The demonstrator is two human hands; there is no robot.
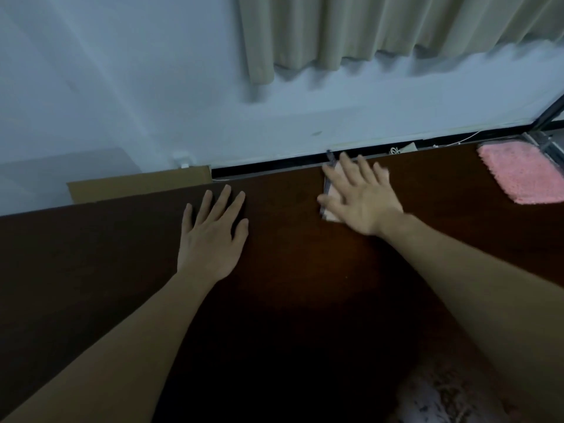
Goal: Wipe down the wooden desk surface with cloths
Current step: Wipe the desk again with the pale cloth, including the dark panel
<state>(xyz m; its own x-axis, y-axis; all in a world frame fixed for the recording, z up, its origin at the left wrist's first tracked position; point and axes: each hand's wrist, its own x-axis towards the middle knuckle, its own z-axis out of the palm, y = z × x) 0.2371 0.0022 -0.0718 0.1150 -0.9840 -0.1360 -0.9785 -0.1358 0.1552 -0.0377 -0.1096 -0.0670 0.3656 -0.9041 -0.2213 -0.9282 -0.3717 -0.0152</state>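
At the far left, behind the desk's back edge, a flat piece of brown cardboard (139, 184) is seen standing against the pale wall (122, 87). The dark wooden desk (290, 270) is spread across the lower view. The left hand (210, 236) is laid palm down on the bare wood, fingers spread and straight, with nothing held beneath or within it. A dark gap is left between the desk's back edge and the wall.

Right of centre, near the back edge, a small pale cloth (329, 206) with a grey border is pressed flat to the desk under the right hand (363, 199). The fingers of that hand are extended and fanned apart rather than curled; the cloth is held down by the palm, not pinched. The hand is blurred, so finer detail of the contact cannot be told. Only the cloth's left side is shown beside the thumb.

Above, beige curtains (366, 32) are hung before the wall. Behind the desk, thin white cords (396, 150) are glimpsed. At the far right, a fluffy pink cloth (522, 172) is laid flat on the desk, well apart from both hands, beside a dark metal frame (549, 117).
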